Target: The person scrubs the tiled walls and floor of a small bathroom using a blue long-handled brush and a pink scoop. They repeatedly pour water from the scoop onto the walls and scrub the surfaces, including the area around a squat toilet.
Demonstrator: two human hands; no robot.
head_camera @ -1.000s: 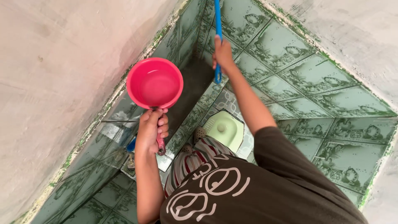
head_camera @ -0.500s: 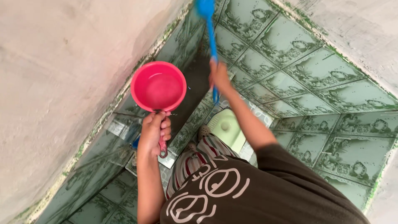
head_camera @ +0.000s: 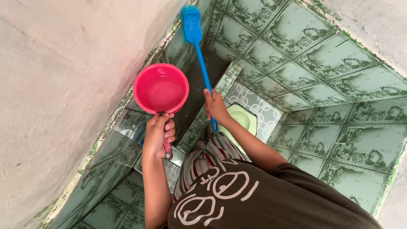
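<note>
- Head view: left hand [head_camera: 159, 135] fingers clenched round the handle of a pink water dipper [head_camera: 161, 88], held level at centre left, water inside.
- Right hand [head_camera: 215, 106] grips a blue long-handled brush [head_camera: 198, 46]; its head meets the green wall tiles [head_camera: 296, 34] at upper centre.
- Advice: hold the dipper level; scrub with firm, steady strokes above the squat toilet [head_camera: 243, 118].
</note>
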